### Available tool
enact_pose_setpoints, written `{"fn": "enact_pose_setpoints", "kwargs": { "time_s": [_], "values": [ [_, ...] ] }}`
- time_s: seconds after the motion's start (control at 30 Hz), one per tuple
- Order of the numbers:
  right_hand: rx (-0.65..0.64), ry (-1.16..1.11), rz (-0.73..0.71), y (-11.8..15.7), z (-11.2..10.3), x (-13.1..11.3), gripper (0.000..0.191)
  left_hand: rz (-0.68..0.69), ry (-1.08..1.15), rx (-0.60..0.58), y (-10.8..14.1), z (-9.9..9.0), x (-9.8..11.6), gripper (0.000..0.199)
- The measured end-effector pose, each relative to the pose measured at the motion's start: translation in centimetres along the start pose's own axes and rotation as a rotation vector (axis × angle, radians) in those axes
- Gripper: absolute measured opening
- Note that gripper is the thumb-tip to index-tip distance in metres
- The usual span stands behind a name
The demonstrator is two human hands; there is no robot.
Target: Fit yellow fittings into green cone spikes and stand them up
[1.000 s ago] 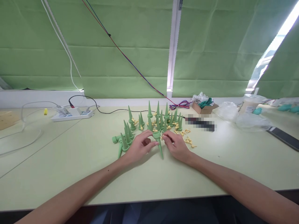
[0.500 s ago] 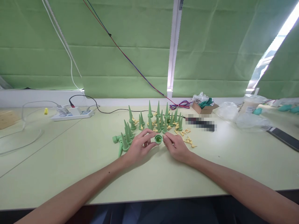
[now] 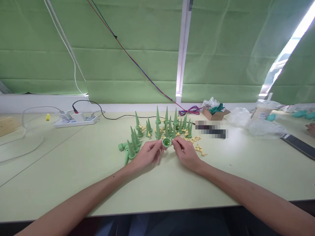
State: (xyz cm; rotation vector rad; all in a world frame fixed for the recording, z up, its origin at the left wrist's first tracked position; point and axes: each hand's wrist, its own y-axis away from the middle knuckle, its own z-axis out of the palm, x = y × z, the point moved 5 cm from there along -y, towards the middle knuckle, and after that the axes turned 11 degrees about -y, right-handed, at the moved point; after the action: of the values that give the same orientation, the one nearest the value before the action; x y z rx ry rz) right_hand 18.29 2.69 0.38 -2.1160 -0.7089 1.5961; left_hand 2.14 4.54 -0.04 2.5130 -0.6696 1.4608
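Observation:
A green cone-shaped piece (image 3: pixel 166 142) is held with its round hollow end toward the camera. My left hand (image 3: pixel 149 153) pinches its left rim, and my right hand (image 3: pixel 185 153) pinches its right side near the rim. Something small and yellowish shows inside the hollow. Just behind the hands, several green cones (image 3: pixel 157 115) stand upright on the table, with small yellow pieces among them. More green parts (image 3: pixel 126 154) lie left of my left hand. Loose yellow pieces (image 3: pixel 199 149) lie right of my right hand.
A white power strip (image 3: pixel 76 121) sits at the back left. Toward the back right are a small cardboard box (image 3: pixel 215 114), a blurred dark object (image 3: pixel 211 129), plastic bags (image 3: pixel 265 127), a drink cup (image 3: pixel 262 110) and a black phone-like object (image 3: pixel 300 146). Another person's hand (image 3: pixel 311 128) shows at the right edge.
My left hand's fingers have drawn together at the rim, and the held green piece has moved slightly up. Another person's hand has appeared at the right edge.

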Motion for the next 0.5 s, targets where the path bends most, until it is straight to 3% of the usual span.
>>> {"fn": "enact_pose_setpoints", "kwargs": {
  "time_s": [0.2, 0.5],
  "values": [
    [-0.038, 0.029, -0.049, 0.07, 0.3, -0.32, 0.03, -0.083, 0.133, -0.136, -0.01, 0.7, -0.01, 0.07],
    [-0.087, 0.017, -0.051, 0.18, 0.31, -0.36, 0.027, -0.013, 0.093, -0.157, 0.04, 0.62, -0.41, 0.062]
  ]
}}
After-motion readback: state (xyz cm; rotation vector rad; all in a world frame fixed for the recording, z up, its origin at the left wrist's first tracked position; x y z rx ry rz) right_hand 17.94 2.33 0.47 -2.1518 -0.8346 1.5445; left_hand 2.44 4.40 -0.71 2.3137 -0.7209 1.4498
